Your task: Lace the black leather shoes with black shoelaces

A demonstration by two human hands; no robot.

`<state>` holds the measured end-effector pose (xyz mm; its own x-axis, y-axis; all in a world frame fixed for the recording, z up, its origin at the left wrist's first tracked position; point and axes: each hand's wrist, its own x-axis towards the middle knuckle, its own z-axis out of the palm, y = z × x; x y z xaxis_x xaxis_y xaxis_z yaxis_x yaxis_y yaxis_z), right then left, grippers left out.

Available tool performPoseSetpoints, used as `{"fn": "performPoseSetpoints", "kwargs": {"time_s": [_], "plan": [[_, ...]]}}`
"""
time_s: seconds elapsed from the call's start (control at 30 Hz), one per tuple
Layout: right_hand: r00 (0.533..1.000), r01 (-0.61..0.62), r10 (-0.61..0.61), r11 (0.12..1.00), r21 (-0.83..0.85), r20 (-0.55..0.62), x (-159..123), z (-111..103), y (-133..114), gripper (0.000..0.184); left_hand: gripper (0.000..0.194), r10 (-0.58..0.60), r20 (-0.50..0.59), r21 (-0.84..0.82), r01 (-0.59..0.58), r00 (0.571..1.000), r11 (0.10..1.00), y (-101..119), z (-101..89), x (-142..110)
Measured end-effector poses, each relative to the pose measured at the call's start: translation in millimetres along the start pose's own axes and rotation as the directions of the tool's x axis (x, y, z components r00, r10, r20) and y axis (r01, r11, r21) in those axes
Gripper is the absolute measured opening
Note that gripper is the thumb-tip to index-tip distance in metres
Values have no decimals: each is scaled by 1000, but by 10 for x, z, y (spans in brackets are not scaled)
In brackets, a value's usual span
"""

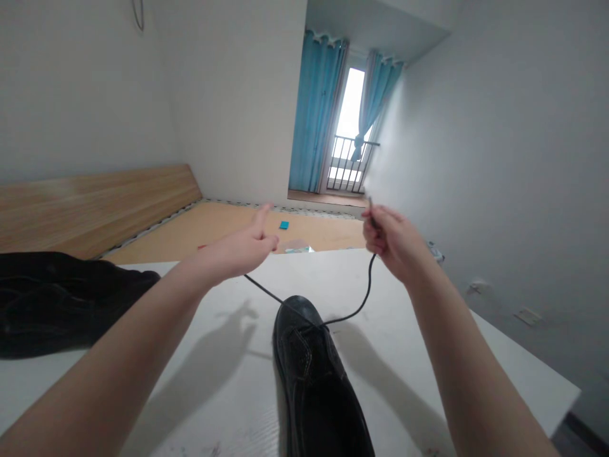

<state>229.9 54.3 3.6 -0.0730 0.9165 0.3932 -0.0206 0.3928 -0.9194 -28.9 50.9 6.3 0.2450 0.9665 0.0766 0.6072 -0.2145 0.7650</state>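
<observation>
A black leather shoe rests on the white table, toe pointing away from me. From its front eyelets a dark shoelace runs out to both sides. My right hand pinches one lace end, with the tip sticking up above the fingers and a slack curve below. On the other side, the lace goes straight and taut up to my left hand. Its index finger and thumb are stretched apart, while the remaining fingers, seemingly curled on the lace, are hidden from view.
Another black shoe lies at the left on the white table. Past the far edge is a tan bed-like surface with a small blue square. Blue curtains flank a window, and a wall rises at the right.
</observation>
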Motion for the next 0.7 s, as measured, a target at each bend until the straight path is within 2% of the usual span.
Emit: {"fn": "performPoseSetpoints", "kwargs": {"time_s": [0.07, 0.1, 0.17, 0.23, 0.3, 0.33, 0.4, 0.47, 0.7], "plan": [[965, -115, 136, 988, -106, 223, -184, 98, 83, 23, 42, 34, 194, 220, -77, 980, 973, 24, 44, -43], [920, -165, 212, 972, -166, 331, -275, 123, 132, 24, 37, 40, 300, 268, -124, 953, 955, 53, 89, -73], [781, -241, 354, 931, -274, 514, -425, 111, 229, 25, 31, 44, 462, 273, -189, 886, 943, 124, 222, -143], [610, -292, 460, 887, -358, 645, -520, 32, 317, 24, 33, 42, 565, 323, -268, 824, 907, 186, 394, -209], [459, -320, 527, 849, -420, 715, -562, -63, 394, 21, 37, 34, 560, 377, -291, 828, 879, 219, 565, -250], [412, -326, 545, 836, -441, 730, -570, -101, 429, 20, 37, 30, 546, 392, -288, 837, 874, 223, 638, -258], [381, -328, 561, 825, -460, 735, -572, -141, 489, 19, 35, 26, 531, 403, -279, 847, 872, 210, 739, -252], [391, -324, 565, 823, -466, 726, -570, -136, 536, 19, 30, 24, 546, 395, -282, 838, 874, 185, 783, -227], [380, -320, 550, 833, -452, 744, -585, -54, 605, 21, 27, 26, 602, 359, -299, 798, 884, 132, 732, -166]]}}
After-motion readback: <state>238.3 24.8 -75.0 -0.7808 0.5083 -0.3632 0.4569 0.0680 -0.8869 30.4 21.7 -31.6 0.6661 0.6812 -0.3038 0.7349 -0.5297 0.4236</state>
